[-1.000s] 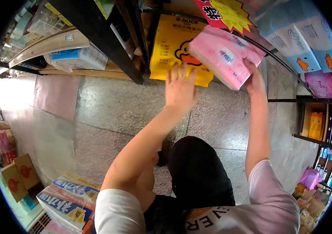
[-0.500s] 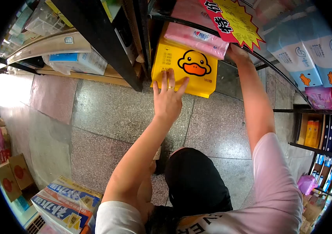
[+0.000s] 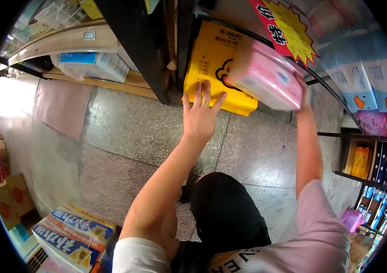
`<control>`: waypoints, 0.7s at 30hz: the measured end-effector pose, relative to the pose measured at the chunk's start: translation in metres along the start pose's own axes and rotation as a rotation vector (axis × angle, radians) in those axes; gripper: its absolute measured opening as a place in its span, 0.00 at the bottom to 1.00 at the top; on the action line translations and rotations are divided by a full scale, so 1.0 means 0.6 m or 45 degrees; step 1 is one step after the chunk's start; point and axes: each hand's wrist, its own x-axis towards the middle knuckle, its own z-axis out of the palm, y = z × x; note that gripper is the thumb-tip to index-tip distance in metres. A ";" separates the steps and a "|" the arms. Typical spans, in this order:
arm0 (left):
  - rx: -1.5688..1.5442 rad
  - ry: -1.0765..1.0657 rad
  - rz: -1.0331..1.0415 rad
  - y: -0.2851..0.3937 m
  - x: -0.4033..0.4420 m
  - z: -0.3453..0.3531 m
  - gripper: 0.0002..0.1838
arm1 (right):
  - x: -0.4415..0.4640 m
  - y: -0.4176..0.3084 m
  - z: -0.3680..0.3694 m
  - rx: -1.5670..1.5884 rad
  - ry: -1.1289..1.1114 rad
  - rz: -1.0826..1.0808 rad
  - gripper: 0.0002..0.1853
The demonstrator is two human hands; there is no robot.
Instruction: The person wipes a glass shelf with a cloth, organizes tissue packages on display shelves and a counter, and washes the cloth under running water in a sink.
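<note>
A yellow tissue pack (image 3: 209, 57) with a duck face lies on the shelf at top centre, its near end jutting over the floor. My left hand (image 3: 201, 117) rests on that end with the fingers spread flat. Over the pack's right part, a pink tissue pack (image 3: 271, 75) is gripped at its right end by my right hand (image 3: 304, 93). It is tilted and blurred by motion, and hides part of the duck. Some of my right fingers are hidden behind the pink pack.
A red and yellow price sign (image 3: 288, 32) hangs from the shelf edge above the pink pack. Blue-and-white tissue packs (image 3: 355, 68) stand at right. A black post (image 3: 132, 45) rises left of the yellow pack. A printed box (image 3: 73, 236) sits on the lower left.
My right hand has come out from under the shelf edge, pulling the pink pack toward me and to the right. More of the yellow pack shows. My left hand stays on it.
</note>
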 end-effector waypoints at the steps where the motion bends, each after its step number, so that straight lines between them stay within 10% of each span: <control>1: -0.008 -0.012 0.003 -0.001 -0.001 -0.002 0.36 | -0.020 -0.001 -0.025 0.104 -0.069 -0.026 0.23; 21: -0.284 0.268 -0.120 -0.039 -0.009 -0.013 0.32 | -0.090 0.002 0.024 -0.021 0.054 -0.019 0.26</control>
